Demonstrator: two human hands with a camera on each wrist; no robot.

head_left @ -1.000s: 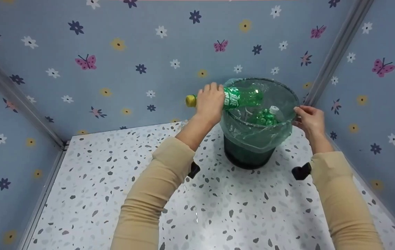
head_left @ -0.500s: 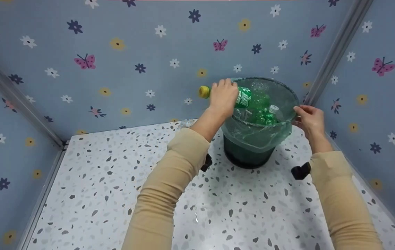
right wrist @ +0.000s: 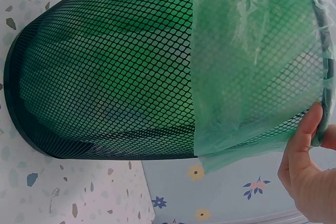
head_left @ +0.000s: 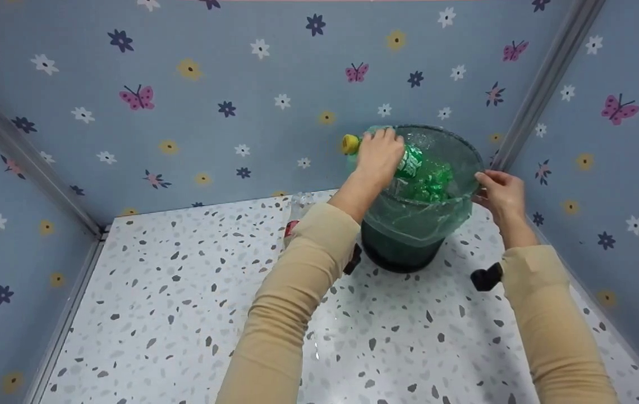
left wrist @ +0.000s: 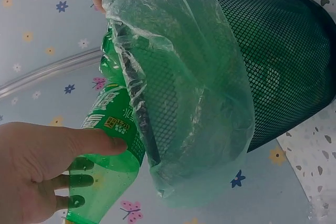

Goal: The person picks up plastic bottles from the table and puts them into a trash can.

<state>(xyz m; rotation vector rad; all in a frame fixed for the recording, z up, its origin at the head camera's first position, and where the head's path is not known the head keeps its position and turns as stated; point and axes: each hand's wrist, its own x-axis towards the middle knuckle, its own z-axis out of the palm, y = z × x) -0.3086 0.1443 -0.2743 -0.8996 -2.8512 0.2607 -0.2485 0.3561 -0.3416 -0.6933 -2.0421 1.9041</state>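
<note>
My left hand [head_left: 381,154] grips a green plastic bottle [head_left: 410,161] with a yellow cap, tilted over the left rim of a mesh trash can [head_left: 403,249]. In the left wrist view the thumb lies across the label of the bottle [left wrist: 107,114], and the other fingers show through its clear green wall. The bottle's base end points down into the can. At the can's right rim, my right hand [head_left: 504,193] pinches the rim and the green plastic liner [right wrist: 252,61] folded over it. Crumpled green bottles [head_left: 434,182] lie inside the can.
A clear plastic bottle [head_left: 300,205] with a red label stands or lies on the speckled floor [head_left: 173,292], partly hidden by my left forearm. Patterned wall panels [head_left: 274,67] rise close behind the can and to its right.
My left hand has moved right with the green bottle, whose base has dipped deeper into the can. The clear bottle on the floor shows more now. My right hand stays at the rim.
</note>
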